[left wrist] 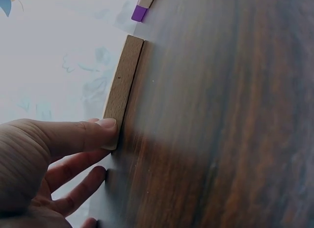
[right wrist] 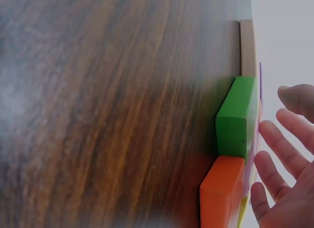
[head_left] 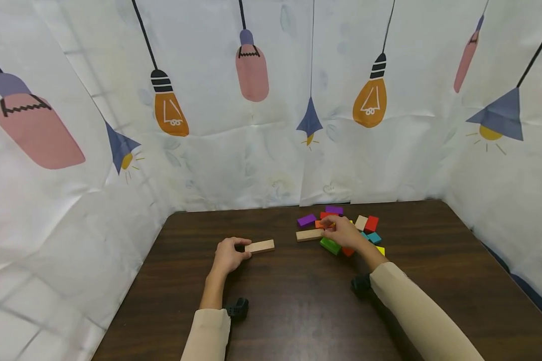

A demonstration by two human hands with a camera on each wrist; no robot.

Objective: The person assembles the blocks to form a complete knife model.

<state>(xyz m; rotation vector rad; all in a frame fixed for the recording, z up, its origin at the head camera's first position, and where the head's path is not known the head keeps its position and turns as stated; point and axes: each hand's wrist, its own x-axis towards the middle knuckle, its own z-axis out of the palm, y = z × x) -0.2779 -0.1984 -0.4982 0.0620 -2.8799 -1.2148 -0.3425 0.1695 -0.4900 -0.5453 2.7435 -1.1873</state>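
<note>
My left hand pinches the near end of a plain wooden block that lies on the dark table. In the left wrist view the thumb presses one face of that block, and the other fingers spread loosely below. Over a cluster of coloured blocks hovers my right hand, its fingers loosely bent with nothing between them. Close by it lie a second plain wooden block, a green block and an orange block. The hand hides part of the cluster.
Around the right hand lie purple, red, teal and yellow blocks. The brown table reaches back to a white curtain printed with lamps, which also hangs on both sides.
</note>
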